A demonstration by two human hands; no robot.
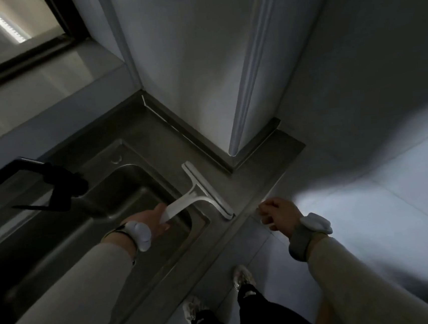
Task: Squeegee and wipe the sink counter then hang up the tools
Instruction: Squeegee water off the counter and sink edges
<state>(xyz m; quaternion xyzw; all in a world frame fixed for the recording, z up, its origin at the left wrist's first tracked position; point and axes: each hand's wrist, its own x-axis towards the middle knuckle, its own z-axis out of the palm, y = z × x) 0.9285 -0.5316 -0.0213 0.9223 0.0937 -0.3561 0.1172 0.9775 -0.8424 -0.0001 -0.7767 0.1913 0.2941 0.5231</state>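
The left hand (150, 221) grips the white squeegee (197, 193) by its handle, blade flat on the counter (256, 176) beside the sink (122, 194). It looks light and rigid, best held at the handle. The right hand (278, 214), loosely curled and holding nothing, rests at the counter edge.

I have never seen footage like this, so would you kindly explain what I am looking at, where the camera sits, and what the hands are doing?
There is no machine here: a person is working with bare hands. The single picture comes from a wide-angle camera on the person's head, looking down, so you see both sleeves and the shoes below. The grey surface is a steel counter with a sink set into it, beside a white wall corner. The left hand grips the handle of a white squeegee, whose blade lies on the counter to the right of the sink. The right hand holds nothing; its loosely curled fingers rest at the counter's front edge. Each wrist wears a white band device. The dark shape at left is probably the tap.
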